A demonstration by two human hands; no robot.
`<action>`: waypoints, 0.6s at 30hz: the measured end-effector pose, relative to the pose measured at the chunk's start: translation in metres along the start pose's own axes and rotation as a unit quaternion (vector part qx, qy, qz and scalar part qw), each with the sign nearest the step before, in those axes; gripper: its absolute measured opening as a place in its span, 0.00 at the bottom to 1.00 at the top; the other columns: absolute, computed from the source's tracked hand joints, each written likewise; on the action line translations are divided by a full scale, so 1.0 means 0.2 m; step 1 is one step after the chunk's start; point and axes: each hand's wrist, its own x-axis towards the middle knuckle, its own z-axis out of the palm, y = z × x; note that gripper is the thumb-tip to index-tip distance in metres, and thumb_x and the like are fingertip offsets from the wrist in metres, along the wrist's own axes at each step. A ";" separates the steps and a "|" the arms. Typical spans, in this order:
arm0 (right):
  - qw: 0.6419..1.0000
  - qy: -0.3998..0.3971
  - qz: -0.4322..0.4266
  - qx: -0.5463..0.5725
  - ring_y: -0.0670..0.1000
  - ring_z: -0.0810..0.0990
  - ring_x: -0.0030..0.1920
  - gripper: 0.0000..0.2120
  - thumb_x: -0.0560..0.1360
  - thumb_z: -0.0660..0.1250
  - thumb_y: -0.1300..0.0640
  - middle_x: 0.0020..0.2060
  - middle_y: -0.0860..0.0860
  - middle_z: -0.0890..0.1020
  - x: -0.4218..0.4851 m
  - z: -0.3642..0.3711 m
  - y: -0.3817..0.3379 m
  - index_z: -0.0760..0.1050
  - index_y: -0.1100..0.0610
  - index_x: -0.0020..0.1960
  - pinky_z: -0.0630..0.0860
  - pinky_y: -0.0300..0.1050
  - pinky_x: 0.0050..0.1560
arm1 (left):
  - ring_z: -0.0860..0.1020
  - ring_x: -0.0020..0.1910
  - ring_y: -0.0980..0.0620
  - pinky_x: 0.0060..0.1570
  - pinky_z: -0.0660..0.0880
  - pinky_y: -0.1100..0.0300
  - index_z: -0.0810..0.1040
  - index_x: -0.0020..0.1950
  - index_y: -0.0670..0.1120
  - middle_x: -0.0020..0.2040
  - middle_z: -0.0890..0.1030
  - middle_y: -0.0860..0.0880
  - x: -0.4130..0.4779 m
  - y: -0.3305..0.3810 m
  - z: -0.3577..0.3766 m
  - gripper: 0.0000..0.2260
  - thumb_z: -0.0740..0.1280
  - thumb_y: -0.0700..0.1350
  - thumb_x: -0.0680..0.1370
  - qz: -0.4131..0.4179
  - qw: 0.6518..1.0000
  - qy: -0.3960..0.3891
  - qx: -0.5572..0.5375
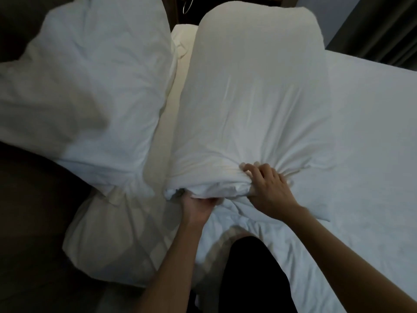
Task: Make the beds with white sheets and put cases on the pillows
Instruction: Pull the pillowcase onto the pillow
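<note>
The left hand (198, 207) and right hand (268, 186) each have fingers curled tight round the bunched open end of the cased pillow (248, 98), lying on the white-sheeted bed (372, 143) beside a second pillow (90, 86).

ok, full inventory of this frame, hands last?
centre pillow: 1, white, mid-frame, near end bunched
left pillow: 1, white, upper left
bundle: 1, white, lower left, maybe a pillow
cream pillow: 1, cream, behind, between the two pillows
sheet: 1, white, on bed, right
curtain: 1, dark, upper right
ring: 1, metal, top edge
leg: 1, dark-clad, bottom centre
left hand: 1, grips centre pillow's near end
right hand: 1, fingers curled into same end
</note>
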 end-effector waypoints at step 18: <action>0.983 0.063 0.111 0.134 0.63 0.68 0.68 0.16 0.77 0.62 0.50 0.69 0.54 0.72 0.24 -0.46 0.06 0.75 0.48 0.64 0.66 0.64 0.64 | 0.80 0.45 0.40 0.41 0.75 0.52 0.79 0.49 0.48 0.47 0.80 0.45 -0.43 0.25 0.38 0.10 0.61 0.51 0.76 0.536 0.359 0.046 0.763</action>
